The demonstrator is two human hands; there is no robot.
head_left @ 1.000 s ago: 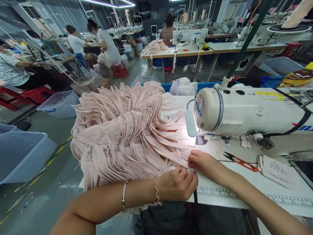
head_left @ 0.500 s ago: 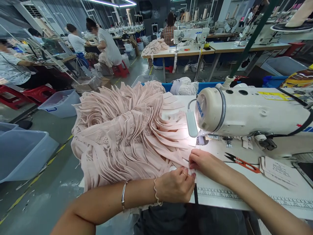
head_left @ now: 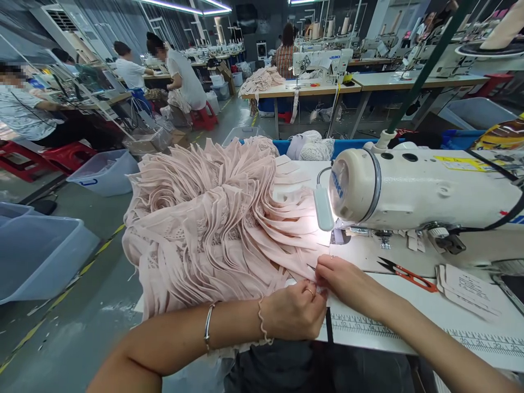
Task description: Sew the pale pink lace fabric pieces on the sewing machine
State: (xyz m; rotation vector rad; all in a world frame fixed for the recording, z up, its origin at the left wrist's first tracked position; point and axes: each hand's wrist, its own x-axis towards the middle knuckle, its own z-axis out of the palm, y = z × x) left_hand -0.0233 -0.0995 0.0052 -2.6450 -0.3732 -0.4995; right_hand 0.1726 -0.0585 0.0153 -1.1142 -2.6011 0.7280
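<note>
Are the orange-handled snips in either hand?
No, the orange-handled snips lie on the table beside the written-on pieces, apart from the left hand and the right hand.

My only view comes from the wearer's head, facing forward and down. It looks closely onto both bare forearms and the white sewing desk with a printed ruler scale, and reaches across the workshop to the purple-white ceiling lights.
</note>
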